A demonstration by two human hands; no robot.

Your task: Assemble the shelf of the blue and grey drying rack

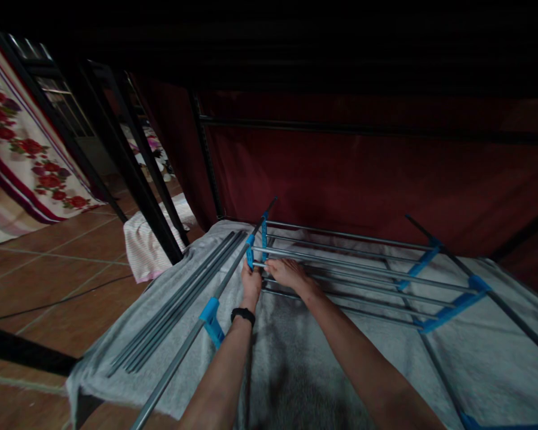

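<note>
Ok so we've got both hands in at the L end of the rack, which is lying on a gray blanket (296,370). Our left hand (251,283) (black wristband (243,315) on that arm) has its fingers closed on the bottom of a blue clip (250,251). Our right hand (289,273) is right beside it, pinched on a thin metal rod, near the end that meets the clip, afaict. Fingers hide the exact joint, so we can't tell if it's fully in.

Rest of the rack (363,268): rods run across to more blue brackets (455,307) on the R side. A long gray bar (173,369) comes down twd us on the L, w/ another blue bracket (213,322) partway along it. Approx a handful of loose tubes (179,298) lie just L of that bar. Dark red curtain (341,173) hangs behind, fyi.
</note>
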